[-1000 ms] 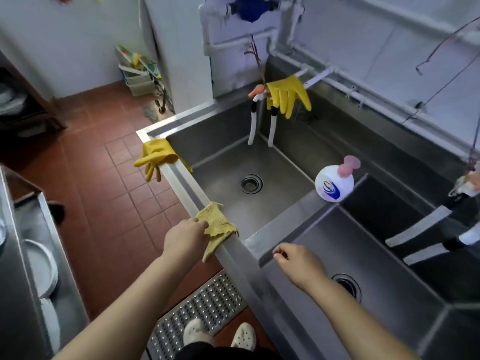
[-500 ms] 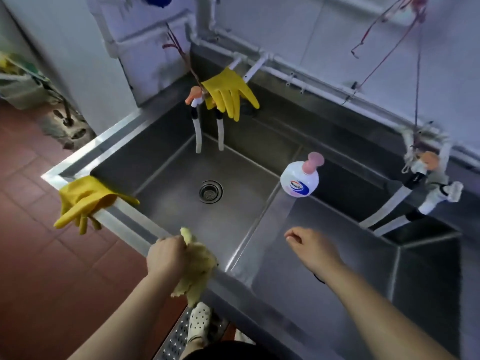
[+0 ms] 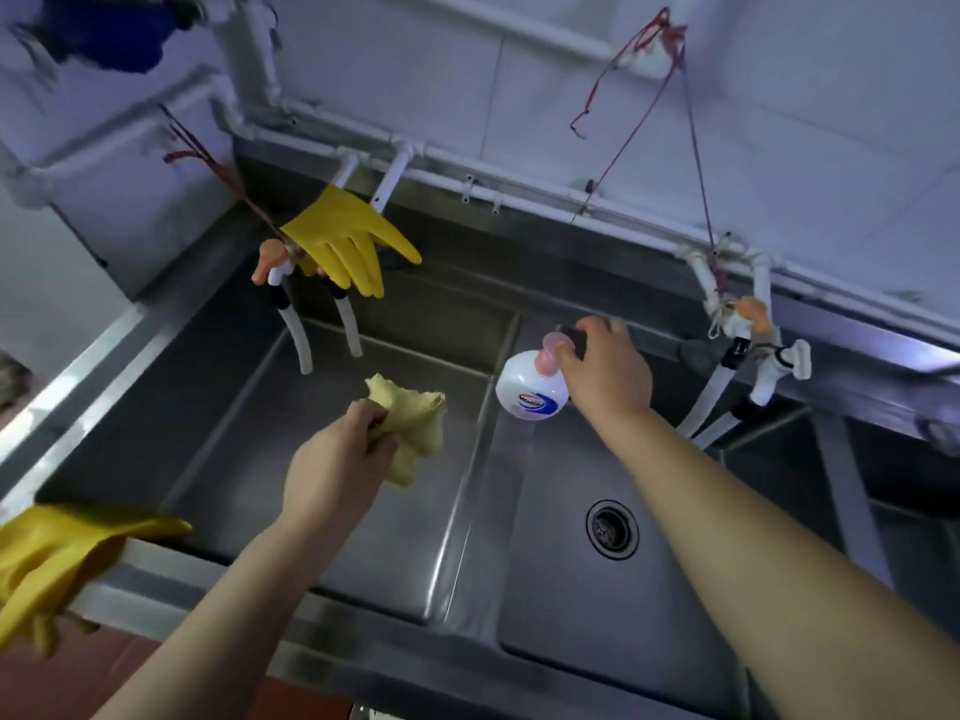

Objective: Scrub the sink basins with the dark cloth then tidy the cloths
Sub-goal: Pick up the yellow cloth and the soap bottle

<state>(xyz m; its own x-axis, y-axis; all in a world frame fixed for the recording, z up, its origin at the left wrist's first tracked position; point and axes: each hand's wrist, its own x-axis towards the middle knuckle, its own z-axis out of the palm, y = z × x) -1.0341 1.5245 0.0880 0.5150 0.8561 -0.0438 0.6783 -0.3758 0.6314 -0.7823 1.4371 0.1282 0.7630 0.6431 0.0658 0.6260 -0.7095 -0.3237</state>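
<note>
The left hand [image 3: 337,467] grips one yellow cloth [image 3: 413,426]; the right hand [image 3: 605,374], beside one soap bottle [image 3: 531,392], pinches one dark cloth [image 3: 574,339]; two rubber gloves [image 3: 345,239] hang beyond.

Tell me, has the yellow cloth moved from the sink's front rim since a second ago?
Yes. The left hand lifted the yellow cloth off the front rim, holding it over the left basin.

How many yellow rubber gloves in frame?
2. One glove hangs over the taps at the back of the left basin; the other glove is draped over the sink's front-left rim, partly cut off by the frame edge. More may lie out of view.
</note>
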